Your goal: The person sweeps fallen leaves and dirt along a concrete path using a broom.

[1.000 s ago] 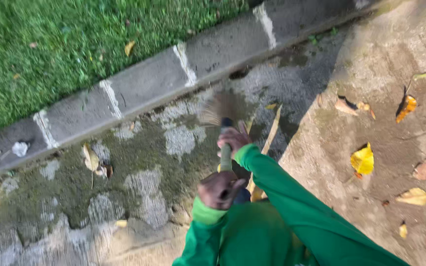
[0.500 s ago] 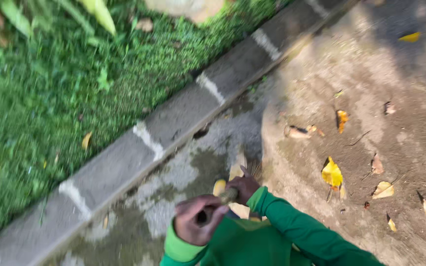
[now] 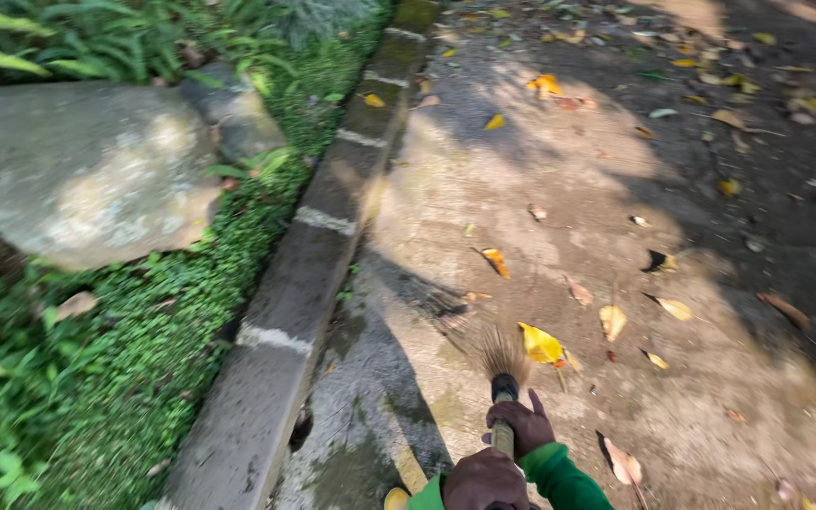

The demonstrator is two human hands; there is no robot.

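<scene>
Broom (image 3: 501, 370) swung forward, both hands (image 3: 502, 453) gripping

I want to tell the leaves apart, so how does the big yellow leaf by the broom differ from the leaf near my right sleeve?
The yellow leaf is bright yellow and lies right beside the broom bristles; the leaf by the sleeve is pale brown, dry-looking, and lies away from the bristles. Both lie flat on the concrete path.
</scene>
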